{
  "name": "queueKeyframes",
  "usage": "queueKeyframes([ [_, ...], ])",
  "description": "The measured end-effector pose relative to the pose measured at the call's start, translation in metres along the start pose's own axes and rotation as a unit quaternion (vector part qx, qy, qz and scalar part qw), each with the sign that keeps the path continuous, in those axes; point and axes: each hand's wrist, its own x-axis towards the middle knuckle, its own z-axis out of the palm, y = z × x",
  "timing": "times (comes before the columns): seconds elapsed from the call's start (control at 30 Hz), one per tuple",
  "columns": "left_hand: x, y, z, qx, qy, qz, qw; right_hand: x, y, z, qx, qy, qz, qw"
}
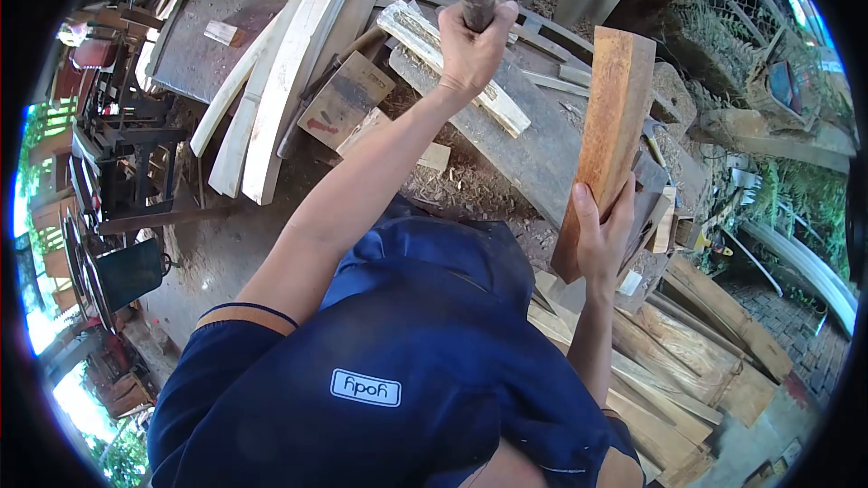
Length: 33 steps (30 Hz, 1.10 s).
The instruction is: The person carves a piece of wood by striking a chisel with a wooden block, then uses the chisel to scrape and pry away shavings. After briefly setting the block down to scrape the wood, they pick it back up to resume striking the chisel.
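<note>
My left hand (472, 52) is closed around the upright handle of a chisel (477, 5). Only the dark, rounded end of the handle shows above the fist; the blade is hidden. Under that hand lies a pale wooden strip (502, 108) with rough cuts along its top. It rests across a grey, worn plank (533, 158). In my right hand (604, 226) is a long reddish-brown wooden block (608, 117), gripped near its lower end with the thumb along one face. The block is raised and tilted, to the right of the strip.
Long pale boards (303, 81) lie to the left, near a small marked wooden block (348, 99). Wood shavings (452, 188) cover the ground before me. Stacked planks (678, 361) lie at the lower right. Stacked chairs (117, 262) stand at the far left.
</note>
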Motion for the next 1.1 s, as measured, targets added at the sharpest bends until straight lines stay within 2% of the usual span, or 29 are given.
queueKeyframes([
  [0.17,-0.013,-0.006,0.01,0.052,-0.043,0.029,0.997,0.002,-0.003,-0.001,0.016,-0.003,-0.007,1.0],
  [0.23,-0.022,-0.006,0.019,0.125,-0.106,0.097,0.982,0.006,-0.013,-0.005,0.011,0.021,-0.039,0.999],
  [0.3,-0.028,-0.015,0.03,0.112,-0.11,0.124,0.98,0.008,-0.021,-0.014,0.005,0.044,-0.069,0.997],
  [0.37,-0.04,-0.015,0.039,0.204,-0.121,0.161,0.958,0.005,-0.028,-0.028,0.196,0.005,-0.083,0.977],
  [0.4,-0.043,-0.016,0.042,0.243,-0.116,0.112,0.957,0.01,-0.034,-0.021,0.276,0.012,-0.174,0.945],
  [0.43,-0.044,-0.016,0.044,0.242,-0.115,0.113,0.957,0.015,-0.03,-0.02,0.275,0.011,-0.175,0.945],
  [0.47,-0.046,-0.017,0.045,0.248,-0.119,0.122,0.954,0.018,-0.022,-0.021,0.084,0.035,-0.202,0.975],
  [0.5,-0.047,-0.017,0.047,0.254,-0.122,0.132,0.95,0.022,-0.025,-0.019,-0.111,0.058,-0.222,0.967],
  [0.53,-0.048,-0.018,0.047,0.254,-0.121,0.133,0.95,0.021,-0.043,-0.014,-0.104,-0.059,-0.026,0.992],
  [0.57,-0.05,-0.019,0.046,0.238,-0.135,0.142,0.951,0.018,-0.041,-0.015,-0.104,-0.059,-0.026,0.992],
  [0.63,-0.044,-0.019,0.043,0.23,-0.135,0.151,0.952,0.016,-0.026,-0.017,-0.003,-0.008,-0.015,1.0],
  [0.67,-0.049,-0.02,0.04,0.25,-0.146,0.148,0.946,0.013,-0.019,-0.018,0.027,0.052,-0.068,0.996],
  [0.7,-0.052,-0.022,0.039,0.266,-0.16,0.149,0.939,0.017,-0.013,-0.026,0.059,0.025,-0.104,0.993],
  [0.77,-0.053,-0.025,0.04,0.26,-0.166,0.15,0.939,0.006,-0.007,-0.023,0.243,0.003,-0.123,0.962],
  [0.8,-0.054,-0.022,0.04,0.233,-0.171,0.14,0.947,0.01,-0.013,-0.017,0.242,0.003,-0.126,0.962],
  [0.87,-0.054,-0.015,0.036,0.207,-0.175,0.13,0.954,0.02,-0.023,-0.006,-0.009,-0.048,-0.096,0.994],
  [0.9,-0.049,-0.012,0.035,0.179,-0.164,0.121,0.963,0.021,-0.024,-0.007,-0.009,-0.046,-0.1,0.994],
  [0.97,-0.042,-0.007,0.026,0.153,-0.152,0.11,0.97,0.017,-0.024,-0.007,-0.019,-0.036,-0.022,0.999],
  [1.03,-0.026,-0.003,0.018,0.031,-0.104,0.053,0.993,0.019,-0.015,-0.003,-0.013,-0.036,-0.02,0.999],
  [1.1,-0.01,0.013,0.01,-0.049,0.028,-0.063,0.996,0.016,-0.004,0.002,-0.004,-0.033,-0.021,0.999],
])
